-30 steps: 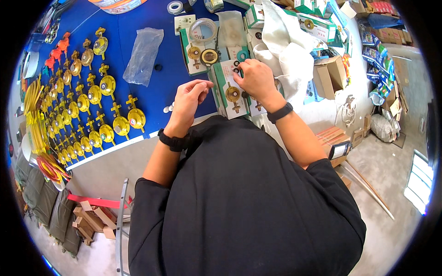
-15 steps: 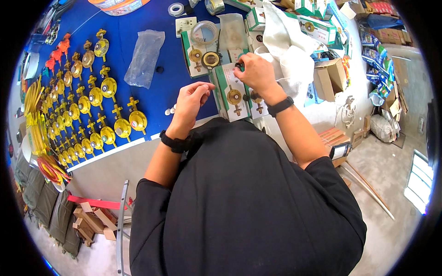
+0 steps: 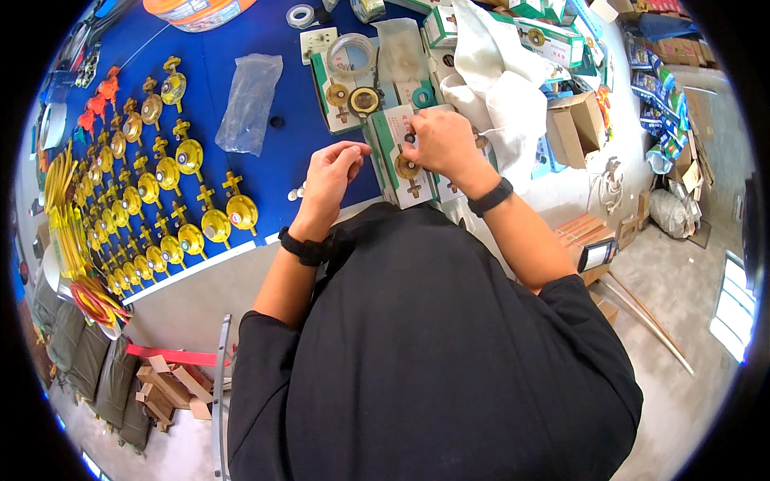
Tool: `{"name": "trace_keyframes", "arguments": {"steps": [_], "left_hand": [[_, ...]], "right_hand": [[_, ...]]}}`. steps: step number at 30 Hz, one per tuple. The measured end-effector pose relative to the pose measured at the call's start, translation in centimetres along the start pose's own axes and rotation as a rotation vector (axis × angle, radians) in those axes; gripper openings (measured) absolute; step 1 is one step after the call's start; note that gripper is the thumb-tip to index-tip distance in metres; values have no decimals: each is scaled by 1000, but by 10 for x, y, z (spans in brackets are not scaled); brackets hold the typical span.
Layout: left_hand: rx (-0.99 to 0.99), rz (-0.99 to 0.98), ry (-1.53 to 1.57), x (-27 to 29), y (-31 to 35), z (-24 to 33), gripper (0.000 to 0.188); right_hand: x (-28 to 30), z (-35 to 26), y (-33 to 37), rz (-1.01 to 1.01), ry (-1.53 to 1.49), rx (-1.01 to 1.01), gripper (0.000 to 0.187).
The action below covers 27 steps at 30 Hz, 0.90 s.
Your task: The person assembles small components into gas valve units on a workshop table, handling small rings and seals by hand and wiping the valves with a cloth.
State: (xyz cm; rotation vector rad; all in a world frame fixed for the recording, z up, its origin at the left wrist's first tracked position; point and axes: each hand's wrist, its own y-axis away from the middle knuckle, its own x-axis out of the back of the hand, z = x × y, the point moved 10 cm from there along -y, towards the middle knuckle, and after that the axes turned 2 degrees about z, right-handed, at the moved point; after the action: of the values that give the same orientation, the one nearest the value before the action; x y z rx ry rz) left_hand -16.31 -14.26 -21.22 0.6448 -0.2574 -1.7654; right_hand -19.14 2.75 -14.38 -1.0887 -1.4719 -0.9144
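My right hand [image 3: 445, 144] is closed in a pinch on a small black piece [image 3: 410, 138], just over a white and green box [image 3: 391, 122] printed with a gas regulator. My left hand [image 3: 327, 172] hovers at the left side of that box, thumb and forefinger pressed together; whatever lies between them is too small to make out. Beyond the box are a black-rimmed roll of tape [image 3: 365, 101], a teal tape roll [image 3: 423, 97] and a clear tape roll [image 3: 370, 54]. A few small white pieces [image 3: 295, 193] lie beside my left wrist.
Rows of brass-yellow gas regulators [image 3: 189, 156] cover the left of the blue table [image 3: 309, 128]. A clear plastic bag [image 3: 250, 104] and a black cap [image 3: 277, 123] lie mid-table. White cloth [image 3: 509, 120] and an open cardboard box [image 3: 573, 132] are at right.
My right hand has come nearer and slightly left with the black piece, uncovering the teal tape roll. My left hand has stayed nearly in place.
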Motion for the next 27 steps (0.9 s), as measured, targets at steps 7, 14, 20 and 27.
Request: {"name": "trace_keyframes", "arguments": {"steps": [7, 14, 20, 27], "left_hand": [[-13, -25, -71, -10, -1, -12, 23], [15, -57, -219, -23, -4, -26, 22], [-433, -3, -665, -46, 2, 24, 13], [-834, -106, -1238, -95, 10, 34, 40]], "right_hand": [[8, -26, 30, 56, -27, 104, 18], [-3, -26, 43, 17, -44, 64, 18], [5, -27, 47, 28, 2, 61, 18], [47, -19, 75, 147, -115, 3, 16]]}}
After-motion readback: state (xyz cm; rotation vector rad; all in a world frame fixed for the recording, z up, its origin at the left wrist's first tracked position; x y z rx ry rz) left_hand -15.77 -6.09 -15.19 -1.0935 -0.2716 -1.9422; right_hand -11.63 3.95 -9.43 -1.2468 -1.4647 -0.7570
